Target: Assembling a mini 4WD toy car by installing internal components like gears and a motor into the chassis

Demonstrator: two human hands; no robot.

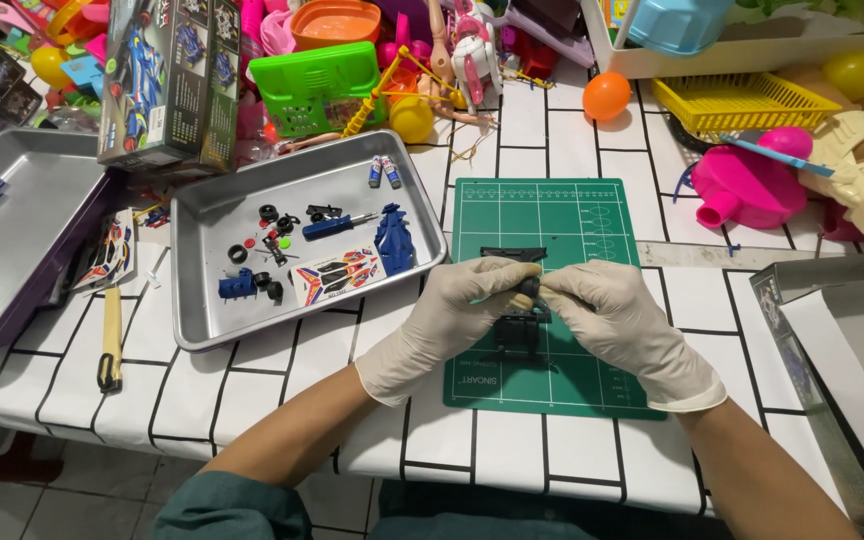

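A black plastic model-car chassis (520, 318) is held just above the green cutting mat (552, 380), near the mat's middle, between both gloved hands. The left hand (452, 315) is closed around the upper left part of the chassis, fingers curled over it; the right hand (624, 325) pinches a small dark part at the chassis top, thumb and forefinger narrow. Judged from its thin, moulded look, the chassis is light and fairly stiff but likely brittle at its slim ribs and tabs; the gloves may slip on smooth plastic, so a hold along the sturdier side rails seems safer than on the fine projections. A second black piece (512, 254) lies on the mat just beyond the hands, apart from them. To the left of the mat stands a metal tray (214, 325) carrying small black wheels (270, 213), a blue screwdriver (337, 226), a blue body shell (392, 240), a sticker sheet (334, 276) and two small batteries (384, 172). Farther left is another metal tray (22, 200), a yellow-handled tool (110, 338) on the tiled cloth, and a printed kit box (167, 80). Beyond the mat, a crowd of bright plastic toys includes a green basket (317, 85), an orange ball (606, 95), a yellow basket (742, 100) and a pink toy (747, 185). A grey box lid (842, 350) sits at the right edge, near the right forearm.
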